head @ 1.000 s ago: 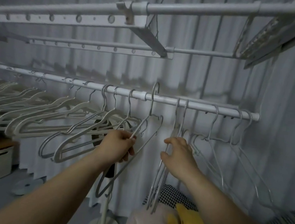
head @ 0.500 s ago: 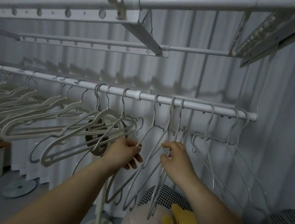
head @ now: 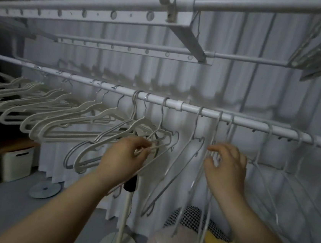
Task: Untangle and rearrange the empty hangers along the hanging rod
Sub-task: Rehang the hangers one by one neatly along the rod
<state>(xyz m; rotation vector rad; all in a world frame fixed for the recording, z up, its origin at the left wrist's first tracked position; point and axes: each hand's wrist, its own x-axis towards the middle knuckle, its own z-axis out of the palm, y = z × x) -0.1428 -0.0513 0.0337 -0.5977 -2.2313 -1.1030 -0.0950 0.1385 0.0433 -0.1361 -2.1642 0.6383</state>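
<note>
Hangers (head: pixel 55 121) crowd rod (head: pixel 189 107) leftward, L hand (head: pixel 125 156) grip pinches white hanger (head: pixel 153 147), R hand (head: pixel 227 166) grip round wire hangers (head: pixel 205 212), gap btwn

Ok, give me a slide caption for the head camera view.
Mid-tidy: left hand pinches one hanger, right hand grips thin wire hangers on the rod.

Your left hand (head: pixel 125 157) pinches a white hanger (head: pixel 161 119) near the middle of the hanging rod (head: pixel 245 124); your right hand (head: pixel 227 165) curls round thin wire hangers (head: pixel 216 127) just beside it.
</note>
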